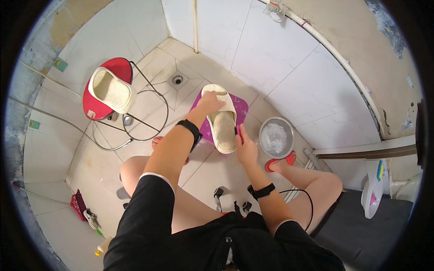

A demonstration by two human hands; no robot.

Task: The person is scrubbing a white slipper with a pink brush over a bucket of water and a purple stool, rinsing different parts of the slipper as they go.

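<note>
A cream-coloured slide slipper lies sole down across a purple plastic stool in front of me. My left hand grips it at the strap, holding it against the stool top. In my right hand is a small brush with a pink handle; its dark end meets the slipper's right side edge, and the bristles are mostly hidden. Right of the stool, a metal basin holds white suds. The second cream slipper rests on a red round-topped stool at the left.
A floor drain lies beyond the stools. A shower hose runs from the left wall toward the wire-framed red stool. My feet in red slippers flank the purple stool. A dark bench-like surface is at lower right.
</note>
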